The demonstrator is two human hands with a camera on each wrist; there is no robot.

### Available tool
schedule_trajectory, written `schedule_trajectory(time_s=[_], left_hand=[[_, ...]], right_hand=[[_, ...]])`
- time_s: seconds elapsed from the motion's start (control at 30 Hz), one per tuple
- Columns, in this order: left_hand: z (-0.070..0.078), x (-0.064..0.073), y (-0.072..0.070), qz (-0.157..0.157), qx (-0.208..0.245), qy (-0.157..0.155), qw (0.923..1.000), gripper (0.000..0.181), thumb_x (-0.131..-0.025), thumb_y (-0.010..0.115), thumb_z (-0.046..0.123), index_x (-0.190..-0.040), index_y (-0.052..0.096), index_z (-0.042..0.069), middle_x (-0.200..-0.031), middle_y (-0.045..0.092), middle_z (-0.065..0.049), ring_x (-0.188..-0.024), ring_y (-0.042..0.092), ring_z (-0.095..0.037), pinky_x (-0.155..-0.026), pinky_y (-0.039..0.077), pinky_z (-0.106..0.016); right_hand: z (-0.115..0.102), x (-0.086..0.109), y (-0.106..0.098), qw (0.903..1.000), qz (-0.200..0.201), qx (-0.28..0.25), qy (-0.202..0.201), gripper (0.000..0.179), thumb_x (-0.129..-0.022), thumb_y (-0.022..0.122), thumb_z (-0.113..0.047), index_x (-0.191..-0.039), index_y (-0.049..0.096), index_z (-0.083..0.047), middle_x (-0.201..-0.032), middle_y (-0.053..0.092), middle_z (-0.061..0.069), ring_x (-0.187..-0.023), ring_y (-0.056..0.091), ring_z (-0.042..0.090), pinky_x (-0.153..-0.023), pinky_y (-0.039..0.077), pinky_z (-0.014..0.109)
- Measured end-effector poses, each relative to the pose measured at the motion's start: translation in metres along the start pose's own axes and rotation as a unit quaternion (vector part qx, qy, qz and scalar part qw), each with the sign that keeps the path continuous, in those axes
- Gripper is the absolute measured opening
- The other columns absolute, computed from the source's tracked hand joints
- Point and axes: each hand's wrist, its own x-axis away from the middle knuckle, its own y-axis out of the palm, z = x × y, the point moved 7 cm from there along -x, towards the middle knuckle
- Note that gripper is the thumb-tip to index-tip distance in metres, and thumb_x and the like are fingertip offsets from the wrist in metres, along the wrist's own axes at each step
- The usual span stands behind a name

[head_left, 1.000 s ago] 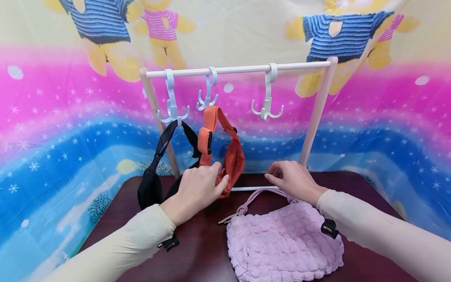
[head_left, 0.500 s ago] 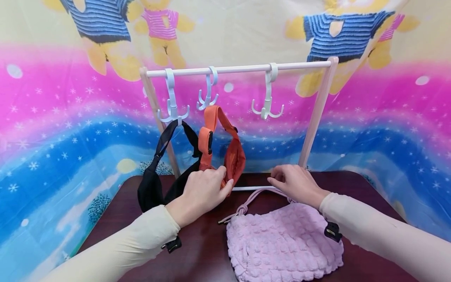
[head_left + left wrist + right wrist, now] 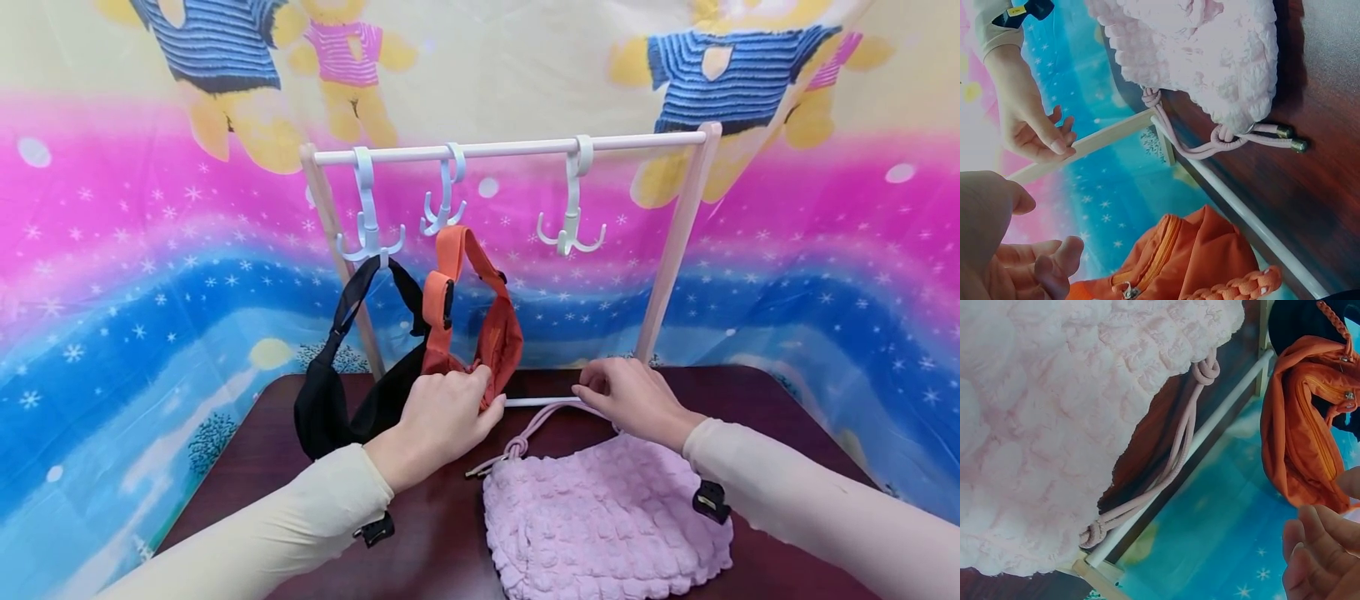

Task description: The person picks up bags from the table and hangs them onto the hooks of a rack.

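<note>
In the head view, my left hand [image 3: 450, 417] is just in front of an orange waist bag [image 3: 504, 342], overlapping its lower part. The left wrist view shows that hand's fingers [image 3: 1057, 259] loosely bent with nothing between them and the thumb. The orange bag's strap reaches up to the middle hook [image 3: 444, 218]. My right hand [image 3: 630, 396] hovers by the cord handle of a pink puckered bag [image 3: 607, 525], which lies on the table. Its fingers [image 3: 1319, 540] are loosely curled and hold nothing.
A black bag [image 3: 322, 400] hangs by its strap from the left hook [image 3: 369, 237]. The right hook [image 3: 570, 233] carries nothing. All three hang on a wooden rack's bar [image 3: 517, 150], above the dark red table [image 3: 442, 542]. A printed cloth [image 3: 825, 275] surrounds it.
My left hand has moved down and slightly right, uncovering more of the orange bag. My right hand has shifted slightly right and down. The bags stay nearly still.
</note>
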Motion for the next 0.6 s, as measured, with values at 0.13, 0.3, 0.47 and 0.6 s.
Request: schedule_trajectory(time_s=[0.13,0.3,0.47,0.6], left_hand=[[0.002,0.001,0.004,-0.007,0.000,-0.001,1.0000,0.030,-0.094,0.067,0.043,-0.085,0.058,0.016,-0.052,0.044,0.007,-0.045,0.043,-0.008,-0.043,0.035,-0.024],[0.006,0.002,0.011,-0.005,-0.005,0.000,1.0000,0.032,-0.094,0.067,0.043,-0.081,0.057,0.016,-0.053,0.050,0.004,-0.048,0.054,-0.014,-0.043,0.040,-0.031],[0.010,0.002,0.018,-0.021,-0.015,0.002,0.9997,0.034,-0.095,0.064,0.045,-0.082,0.057,0.015,-0.056,0.055,0.001,-0.052,0.060,-0.019,-0.042,0.040,-0.036],[0.011,0.003,0.023,-0.028,-0.012,0.004,0.9995,0.032,-0.095,0.064,0.044,-0.083,0.058,0.015,-0.056,0.056,0.001,-0.050,0.058,-0.018,-0.041,0.036,-0.033]], right_hand=[[0.002,0.002,0.001,1.0000,0.005,-0.002,-0.007,0.015,-0.094,0.070,-0.030,-0.094,0.074,-0.016,-0.074,0.069,-0.010,-0.064,0.059,0.003,-0.058,0.048,0.028],[0.003,0.003,0.001,0.9999,0.008,0.002,-0.008,0.014,-0.094,0.071,-0.030,-0.094,0.075,-0.016,-0.076,0.070,-0.009,-0.065,0.059,0.003,-0.059,0.049,0.029],[0.006,0.004,0.004,0.9999,0.011,0.012,0.000,0.015,-0.093,0.071,-0.030,-0.095,0.075,-0.016,-0.077,0.070,-0.009,-0.067,0.060,0.003,-0.060,0.049,0.029],[0.009,0.006,0.006,0.9997,0.015,0.018,0.002,0.014,-0.092,0.072,-0.030,-0.094,0.075,-0.017,-0.078,0.071,-0.010,-0.068,0.061,0.002,-0.060,0.049,0.029]])
